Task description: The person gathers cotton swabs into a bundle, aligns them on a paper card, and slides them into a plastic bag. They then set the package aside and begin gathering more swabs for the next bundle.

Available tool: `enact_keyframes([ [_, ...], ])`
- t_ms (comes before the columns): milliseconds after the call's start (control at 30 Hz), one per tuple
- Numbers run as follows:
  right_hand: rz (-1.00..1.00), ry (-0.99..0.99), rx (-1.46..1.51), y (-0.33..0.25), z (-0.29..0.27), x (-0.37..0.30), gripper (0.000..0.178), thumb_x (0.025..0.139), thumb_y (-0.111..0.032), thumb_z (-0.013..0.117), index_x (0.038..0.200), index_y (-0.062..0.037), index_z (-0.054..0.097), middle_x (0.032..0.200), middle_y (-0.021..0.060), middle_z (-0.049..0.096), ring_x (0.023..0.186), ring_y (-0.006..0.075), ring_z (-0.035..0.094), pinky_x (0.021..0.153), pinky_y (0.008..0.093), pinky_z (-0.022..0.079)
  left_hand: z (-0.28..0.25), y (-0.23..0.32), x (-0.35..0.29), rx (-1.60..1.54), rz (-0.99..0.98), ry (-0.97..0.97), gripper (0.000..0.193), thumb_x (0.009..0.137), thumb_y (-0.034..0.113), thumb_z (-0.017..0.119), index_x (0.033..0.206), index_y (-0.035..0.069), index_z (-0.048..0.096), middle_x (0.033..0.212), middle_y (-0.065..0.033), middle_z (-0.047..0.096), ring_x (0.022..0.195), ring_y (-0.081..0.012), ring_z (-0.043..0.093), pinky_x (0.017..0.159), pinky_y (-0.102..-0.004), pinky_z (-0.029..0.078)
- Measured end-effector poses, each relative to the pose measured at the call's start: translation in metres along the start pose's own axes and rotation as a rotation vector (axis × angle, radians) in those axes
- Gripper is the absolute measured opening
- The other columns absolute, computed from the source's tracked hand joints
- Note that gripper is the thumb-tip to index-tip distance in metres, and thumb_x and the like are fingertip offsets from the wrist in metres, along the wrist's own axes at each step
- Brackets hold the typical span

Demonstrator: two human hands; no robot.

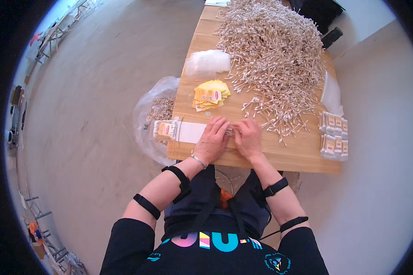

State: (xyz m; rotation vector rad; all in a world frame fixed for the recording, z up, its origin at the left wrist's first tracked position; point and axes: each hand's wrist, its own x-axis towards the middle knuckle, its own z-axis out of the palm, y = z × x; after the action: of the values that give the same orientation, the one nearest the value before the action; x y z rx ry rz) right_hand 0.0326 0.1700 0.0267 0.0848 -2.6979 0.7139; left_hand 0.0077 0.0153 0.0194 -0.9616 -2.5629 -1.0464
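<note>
A pale wooden table [303,156] stretches from the middle of the view toward one o'clock. Just past its far right edge, between one and two o'clock, sits a large black object [320,13], with a smaller black cylinder-like piece [332,37] near it toward two. A whitish wall [383,151] fills three o'clock. Dusty beige floor [101,87] spreads across ten. Well beyond, at ten, stands a metal frame [55,39]; another frame [45,214], with an orange item [35,231] beside it, is at eight, blurred at the rim.
</note>
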Motion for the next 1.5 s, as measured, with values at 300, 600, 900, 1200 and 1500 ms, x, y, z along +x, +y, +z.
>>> enact_keyframes([
  [300,0.383,0.158,-0.263,0.022,0.007,0.028,0.023,0.079,-0.024,0.066,0.095,-0.0080,0.064,0.091,0.0129,0.058,0.092,0.0306,0.055,0.080,0.0429,0.044,0.008,-0.010,-0.001,-0.121,0.113,0.026,0.020,0.076,0.002,0.059,0.096,0.000,0.057,0.103,-0.0155,0.055,0.105,-0.0337,0.053,0.096,-0.0421,0.042],
  [600,0.135,0.112,-0.153,0.014,0.010,0.009,0.008,0.079,-0.013,0.063,0.084,-0.0087,0.066,0.086,0.0105,0.057,0.085,0.0301,0.055,0.076,0.0402,0.044,0.005,0.000,-0.008,-0.076,0.078,-0.041,0.030,0.083,0.009,0.060,0.111,0.000,0.056,0.119,-0.0177,0.053,0.117,-0.0331,0.047,0.103,-0.0405,0.038],
  [900,-0.061,-0.069,0.014,0.017,-0.004,0.002,0.012,0.076,-0.008,0.064,0.087,-0.0110,0.068,0.082,0.0099,0.061,0.081,0.0289,0.059,0.072,0.0402,0.045,0.002,0.006,-0.013,0.124,0.012,-0.074,0.048,0.086,0.019,0.057,0.129,0.002,0.045,0.134,-0.0152,0.044,0.130,-0.0306,0.037,0.108,-0.0456,0.028],
  [1200,-0.022,0.107,-0.188,0.052,-0.016,0.017,0.014,0.078,-0.006,0.056,0.084,-0.0134,0.065,0.084,0.0083,0.062,0.082,0.0295,0.057,0.074,0.0412,0.044,-0.003,-0.004,0.007,-0.003,0.019,-0.002,0.039,0.078,0.008,0.058,0.115,-0.002,0.050,0.117,-0.0217,0.052,0.116,-0.0374,0.046,0.105,-0.0461,0.032],
  [1500,0.148,0.146,-0.306,0.037,-0.016,0.006,0.012,0.078,-0.018,0.066,0.089,-0.0145,0.067,0.086,0.0031,0.058,0.090,0.0237,0.053,0.082,0.0372,0.041,-0.002,0.001,-0.002,-0.028,0.017,-0.090,0.039,0.080,0.010,0.061,0.116,0.001,0.051,0.121,-0.0148,0.051,0.120,-0.0322,0.044,0.109,-0.0465,0.029],
])
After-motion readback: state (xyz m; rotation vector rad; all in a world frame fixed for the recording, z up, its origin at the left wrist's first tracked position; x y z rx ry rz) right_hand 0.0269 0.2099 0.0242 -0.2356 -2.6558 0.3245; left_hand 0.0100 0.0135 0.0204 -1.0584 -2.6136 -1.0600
